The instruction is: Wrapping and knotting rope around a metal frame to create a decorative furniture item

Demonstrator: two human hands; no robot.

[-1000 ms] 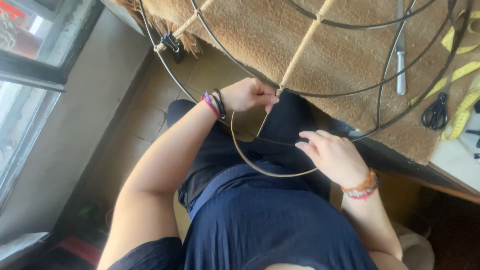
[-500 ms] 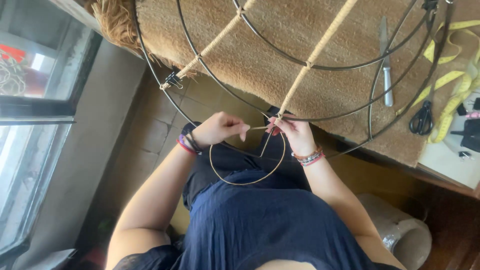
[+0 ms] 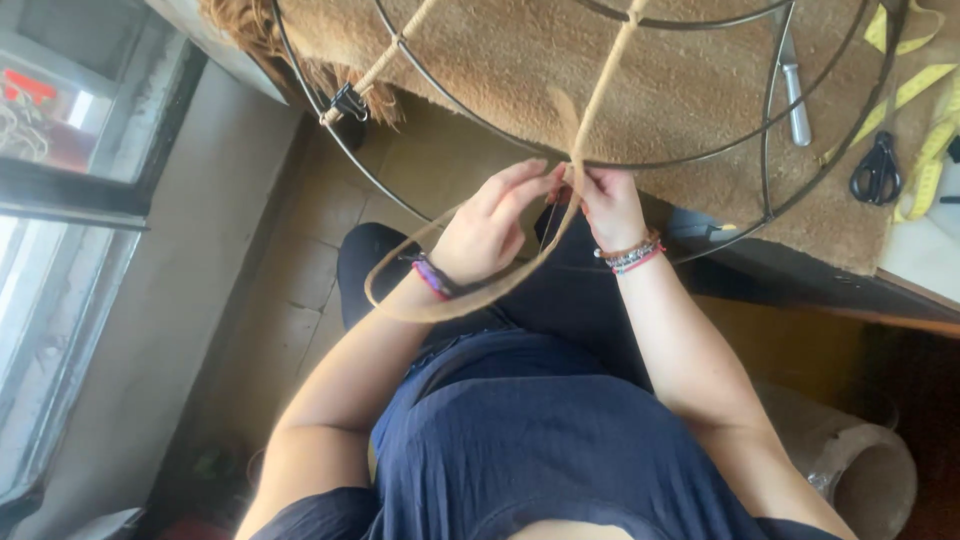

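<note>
A flat tan cord (image 3: 470, 300) is pinched between both hands at the lower rim of a round wire frame (image 3: 330, 150), where a cord-wrapped spoke (image 3: 605, 75) meets the rim. From that point the cord is seen to hang down in a wide loop over the lap, passing under the left wrist. The left hand (image 3: 490, 225) is closed around the cord with its fingertips pressed together just left of the spoke's end; a purple and pink bracelet is worn on that wrist. The right hand (image 3: 610, 205) is clenched on the same cord, touching the left fingertips, with beaded bracelets on its wrist.

The wire frame is laid on a brown mat (image 3: 680, 90) covering the counter (image 3: 920, 260), its near edge overhanging toward the person. On the frame's left rim, a black binder clip (image 3: 348, 102) is fastened beside a second wrapped spoke. To the right of the frame, black scissors (image 3: 878, 170) and a yellow measuring tape (image 3: 925, 160) are set on the mat, and a metal-bladed tool (image 3: 795, 95) is seen inside the frame's right part.
</note>
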